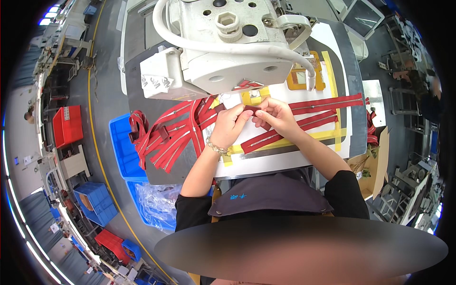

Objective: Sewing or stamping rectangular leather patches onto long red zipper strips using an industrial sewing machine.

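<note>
- Pinching a small dark red piece (252,109), the fingers of your left hand (230,126) and right hand (277,117) meet at it from either side, just in front of the machine; whether it joins a longer strip, you cannot tell from here.
- Around your left wrist you wear a bracelet (216,147).
- Beside your right hand, two red zippers (327,103) stretch out to the right, the nearer one slanting below the other.
- To the left of your left hand lies a loose, overlapping pile of red zippers (179,127).
- Under your hands, a white sheet (275,167) with yellow tape (327,137) covers part of the dark counter (166,177).
- Beyond your fingers stands the white machine (232,66), with a yellow frame (298,81) to its right.
- Past the counter, a blue bin (124,149) sits on your left and a cardboard box (381,166) on your right.
</note>
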Action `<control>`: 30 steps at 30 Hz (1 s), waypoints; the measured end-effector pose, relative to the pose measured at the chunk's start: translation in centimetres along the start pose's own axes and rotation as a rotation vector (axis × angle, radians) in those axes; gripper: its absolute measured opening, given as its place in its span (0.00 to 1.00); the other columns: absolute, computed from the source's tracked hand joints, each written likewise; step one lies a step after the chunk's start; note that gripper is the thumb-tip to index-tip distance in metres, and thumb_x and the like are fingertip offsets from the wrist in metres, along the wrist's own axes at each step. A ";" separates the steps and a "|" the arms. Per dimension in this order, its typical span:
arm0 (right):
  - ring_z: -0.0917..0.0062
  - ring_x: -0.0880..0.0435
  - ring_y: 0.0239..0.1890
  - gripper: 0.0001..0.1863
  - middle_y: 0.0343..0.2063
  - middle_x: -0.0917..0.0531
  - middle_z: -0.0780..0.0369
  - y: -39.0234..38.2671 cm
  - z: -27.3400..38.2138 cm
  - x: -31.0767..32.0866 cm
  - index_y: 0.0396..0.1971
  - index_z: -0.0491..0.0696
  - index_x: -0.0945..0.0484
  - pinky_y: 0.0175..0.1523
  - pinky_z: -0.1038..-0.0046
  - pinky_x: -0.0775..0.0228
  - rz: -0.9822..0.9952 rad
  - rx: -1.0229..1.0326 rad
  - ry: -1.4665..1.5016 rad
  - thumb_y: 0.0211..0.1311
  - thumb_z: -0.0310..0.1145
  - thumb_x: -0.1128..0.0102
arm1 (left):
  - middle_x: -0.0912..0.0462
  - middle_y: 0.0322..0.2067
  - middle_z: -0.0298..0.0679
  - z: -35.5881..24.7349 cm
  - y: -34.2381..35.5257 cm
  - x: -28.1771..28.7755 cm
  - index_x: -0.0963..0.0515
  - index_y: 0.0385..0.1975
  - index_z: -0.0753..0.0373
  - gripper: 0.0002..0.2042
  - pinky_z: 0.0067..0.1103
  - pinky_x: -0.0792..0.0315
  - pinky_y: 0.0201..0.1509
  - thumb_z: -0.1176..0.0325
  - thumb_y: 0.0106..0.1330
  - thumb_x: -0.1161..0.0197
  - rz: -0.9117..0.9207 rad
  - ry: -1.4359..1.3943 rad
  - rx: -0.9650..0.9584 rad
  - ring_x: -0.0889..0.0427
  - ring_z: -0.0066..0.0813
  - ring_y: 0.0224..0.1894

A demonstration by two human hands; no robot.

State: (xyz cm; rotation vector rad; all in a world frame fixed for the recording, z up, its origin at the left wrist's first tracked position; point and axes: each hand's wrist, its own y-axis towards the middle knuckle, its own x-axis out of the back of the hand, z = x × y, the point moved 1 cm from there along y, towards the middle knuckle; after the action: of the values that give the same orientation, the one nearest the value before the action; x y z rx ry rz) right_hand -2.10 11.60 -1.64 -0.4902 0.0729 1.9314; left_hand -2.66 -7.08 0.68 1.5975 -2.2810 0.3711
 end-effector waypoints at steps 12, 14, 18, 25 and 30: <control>0.83 0.16 0.31 0.04 0.29 0.16 0.61 0.1 -0.4 -0.2 0.34 0.42 0.28 0.30 0.85 0.28 -0.026 0.007 -0.010 0.67 0.26 0.43 | 0.37 0.11 0.38 0.3 0.3 -0.5 0.32 0.19 0.65 0.14 0.21 0.43 0.18 0.68 0.64 0.37 -0.130 0.054 -0.106 0.40 0.22 0.14; 0.83 0.16 0.30 0.04 0.28 0.16 0.61 0.0 -0.5 -0.2 0.35 0.41 0.27 0.27 0.87 0.30 -0.031 0.045 0.002 0.67 0.26 0.43 | 0.34 0.12 0.41 0.2 0.3 -0.4 0.32 0.18 0.65 0.15 0.24 0.40 0.19 0.66 0.64 0.37 -0.110 0.063 -0.075 0.35 0.29 0.14; 0.83 0.16 0.31 0.05 0.28 0.16 0.61 0.1 -0.3 -0.2 0.36 0.41 0.26 0.30 0.86 0.28 -0.023 0.040 -0.005 0.66 0.26 0.42 | 0.30 0.13 0.43 0.2 0.3 -0.3 0.33 0.18 0.65 0.17 0.26 0.38 0.20 0.64 0.63 0.37 -0.092 0.067 -0.042 0.32 0.34 0.13; 0.84 0.17 0.31 0.05 0.28 0.16 0.61 0.1 -0.1 -0.4 0.35 0.41 0.25 0.31 0.86 0.28 -0.032 0.036 -0.018 0.66 0.27 0.41 | 0.29 0.13 0.42 -0.2 0.4 -0.2 0.30 0.19 0.65 0.14 0.24 0.37 0.20 0.66 0.63 0.37 -0.084 0.079 -0.053 0.31 0.31 0.14; 0.84 0.17 0.30 0.06 0.28 0.16 0.61 -0.1 0.2 -0.2 0.34 0.41 0.25 0.27 0.86 0.31 -0.011 -0.013 -0.005 0.66 0.28 0.42 | 0.27 0.14 0.42 0.0 0.4 -0.2 0.29 0.20 0.66 0.12 0.24 0.36 0.20 0.68 0.62 0.37 -0.072 0.057 -0.096 0.30 0.29 0.14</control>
State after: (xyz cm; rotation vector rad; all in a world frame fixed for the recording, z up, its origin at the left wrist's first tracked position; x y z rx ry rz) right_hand -1.99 11.47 -1.39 -0.4940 0.0545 1.9228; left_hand -2.99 -6.78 0.62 1.5957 -2.1593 0.2812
